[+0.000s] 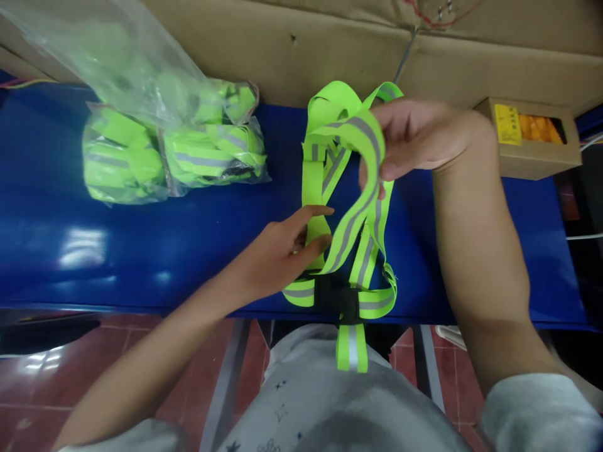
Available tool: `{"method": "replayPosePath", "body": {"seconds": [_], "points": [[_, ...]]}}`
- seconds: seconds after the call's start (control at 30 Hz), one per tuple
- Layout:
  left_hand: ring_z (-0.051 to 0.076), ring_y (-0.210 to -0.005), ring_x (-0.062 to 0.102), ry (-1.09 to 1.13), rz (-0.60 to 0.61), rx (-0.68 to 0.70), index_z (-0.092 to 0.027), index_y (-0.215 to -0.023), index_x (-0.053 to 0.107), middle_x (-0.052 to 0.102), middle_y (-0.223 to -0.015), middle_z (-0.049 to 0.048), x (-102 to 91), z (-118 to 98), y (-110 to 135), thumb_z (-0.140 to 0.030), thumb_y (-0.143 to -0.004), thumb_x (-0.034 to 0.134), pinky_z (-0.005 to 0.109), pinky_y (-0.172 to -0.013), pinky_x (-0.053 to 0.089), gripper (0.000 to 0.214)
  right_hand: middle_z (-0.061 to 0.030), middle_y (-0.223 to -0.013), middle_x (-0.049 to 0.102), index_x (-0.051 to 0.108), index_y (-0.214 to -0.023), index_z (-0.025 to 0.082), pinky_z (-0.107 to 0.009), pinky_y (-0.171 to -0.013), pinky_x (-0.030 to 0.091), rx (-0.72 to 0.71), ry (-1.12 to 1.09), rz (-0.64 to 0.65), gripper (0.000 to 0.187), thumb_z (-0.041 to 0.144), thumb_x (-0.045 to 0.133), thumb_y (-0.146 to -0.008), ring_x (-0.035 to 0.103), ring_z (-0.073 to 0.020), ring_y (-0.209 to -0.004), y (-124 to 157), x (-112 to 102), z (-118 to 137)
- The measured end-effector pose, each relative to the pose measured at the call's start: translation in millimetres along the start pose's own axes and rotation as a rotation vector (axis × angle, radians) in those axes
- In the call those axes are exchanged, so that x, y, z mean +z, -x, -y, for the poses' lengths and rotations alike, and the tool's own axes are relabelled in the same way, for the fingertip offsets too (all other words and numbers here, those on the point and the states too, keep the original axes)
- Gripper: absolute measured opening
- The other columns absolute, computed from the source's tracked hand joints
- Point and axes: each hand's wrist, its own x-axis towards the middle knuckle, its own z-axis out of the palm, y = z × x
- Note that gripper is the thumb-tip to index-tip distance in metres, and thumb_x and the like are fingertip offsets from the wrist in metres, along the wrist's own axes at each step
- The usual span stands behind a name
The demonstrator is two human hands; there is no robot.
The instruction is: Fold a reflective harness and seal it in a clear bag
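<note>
A neon-yellow reflective harness vest (365, 263) with grey stripes lies on the blue table (188, 251), one end hanging over the front edge. My right hand (417, 135) is closed on one of its straps, which curls up off the table in a loop. My left hand (282, 254) is at the vest's left side, thumb and index finger apart around a strap without visibly gripping it. The remaining left fingers are partly hidden. A black buckle piece (347, 304) joins the straps near the table edge.
Clear plastic bags of folded reflective vests (211, 154) sit at the back left. A small cardboard box (537, 147) with orange contents stands at the back right. Large cardboard boxes (301, 44) line the rear of the table.
</note>
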Motion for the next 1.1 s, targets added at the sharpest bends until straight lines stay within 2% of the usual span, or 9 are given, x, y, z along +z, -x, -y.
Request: {"method": "replayPosePath", "body": {"seconds": [0.07, 0.17, 0.27, 0.37, 0.53, 0.7, 0.83, 0.93, 1.1], "points": [[0.017, -0.064, 0.066, -0.040, 0.019, 0.003, -0.028, -0.148, 0.056, 0.069, -0.078, -0.0015, 1.3, -5, 4, -0.048, -0.103, 0.057, 0.025, -0.057, 0.047, 0.049, 0.0048, -0.078, 0.079, 0.069, -0.089, 0.017, -0.020, -0.059, 0.061, -0.106, -0.041, -0.004, 0.022, 0.014, 0.086, -0.075, 0.073, -0.0121, -0.059, 8, -2, 3], [0.016, -0.067, 0.068, -0.027, 0.016, 0.011, -0.028, -0.147, 0.056, 0.071, -0.085, -0.0003, 1.9, -10, 10, -0.050, -0.105, 0.055, 0.024, -0.061, 0.049, 0.048, 0.0053, -0.078, 0.078, 0.070, -0.097, 0.018, -0.018, -0.056, 0.059, -0.170, -0.052, -0.122, 0.028, 0.022, 0.088, -0.076, 0.072, -0.0117, -0.059, 11, -3, 5], [0.013, -0.059, 0.061, -0.055, 0.019, 0.004, -0.025, -0.137, 0.062, 0.066, -0.075, -0.0025, 1.3, -14, 15, -0.045, -0.107, 0.051, 0.023, -0.054, 0.042, 0.037, 0.0070, -0.076, 0.077, 0.069, -0.105, 0.020, -0.015, -0.052, 0.056, -0.175, -0.075, -0.184, 0.017, 0.018, 0.074, -0.089, 0.072, -0.0106, -0.060, 7, -1, 5], [0.011, -0.047, 0.048, -0.161, 0.005, 0.006, -0.022, -0.114, 0.066, 0.054, -0.059, -0.0055, 1.5, -16, 19, -0.043, -0.109, 0.046, 0.024, -0.047, 0.030, 0.030, 0.0076, -0.073, 0.075, 0.068, -0.102, 0.019, -0.012, -0.049, 0.054, -0.210, -0.117, -0.251, 0.012, 0.012, 0.058, -0.099, 0.069, -0.0081, -0.057, -1, 1, 4], [0.011, -0.057, 0.057, -0.311, -0.070, 0.072, -0.020, -0.103, 0.065, 0.067, -0.078, -0.0004, 5.5, -17, 29, -0.035, -0.111, 0.044, 0.027, -0.055, 0.039, 0.027, 0.0053, -0.068, 0.070, 0.065, -0.096, 0.015, -0.013, -0.042, 0.049, -0.217, -0.180, -0.345, 0.016, 0.012, 0.053, -0.106, 0.064, -0.0069, -0.051, -7, 4, 4], [0.021, -0.095, 0.075, -0.369, -0.087, 0.089, -0.022, -0.122, 0.065, 0.074, -0.117, 0.0079, 12.7, -14, 44, -0.039, -0.111, 0.046, 0.032, -0.075, 0.056, 0.028, 0.0067, -0.068, 0.069, 0.064, -0.092, 0.018, -0.014, -0.043, 0.045, -0.172, -0.164, -0.382, 0.017, 0.015, 0.056, -0.107, 0.064, -0.0064, -0.055, -8, 4, 6], [0.030, -0.123, 0.072, -0.409, -0.146, 0.108, -0.025, -0.141, 0.057, 0.070, -0.137, 0.0112, 20.3, -8, 56, -0.048, -0.106, 0.057, 0.045, -0.097, 0.063, 0.041, 0.0056, -0.073, 0.071, 0.067, -0.098, 0.017, -0.013, -0.046, 0.047, -0.151, -0.131, -0.404, 0.010, 0.017, 0.060, -0.105, 0.065, -0.0062, -0.057, -11, 5, 5], [0.030, -0.125, 0.071, -0.386, -0.217, 0.103, -0.031, -0.153, 0.048, 0.067, -0.142, 0.0099, 24.2, -3, 62, -0.048, -0.103, 0.063, 0.045, -0.099, 0.065, 0.055, 0.0051, -0.068, 0.066, 0.065, -0.092, 0.019, -0.014, -0.050, 0.050, -0.094, -0.045, -0.423, 0.010, 0.020, 0.067, -0.102, 0.067, -0.0078, -0.061, -16, 5, 2], [0.027, -0.119, 0.073, -0.376, -0.295, 0.163, -0.033, -0.152, 0.047, 0.069, -0.139, 0.0084, 27.0, 2, 66, -0.038, -0.103, 0.067, 0.043, -0.097, 0.067, 0.054, 0.0017, -0.067, 0.064, 0.061, -0.084, 0.018, -0.016, -0.051, 0.053, 0.007, 0.086, -0.462, 0.021, 0.022, 0.064, -0.104, 0.068, -0.0105, -0.060, -24, 10, 0]]}}
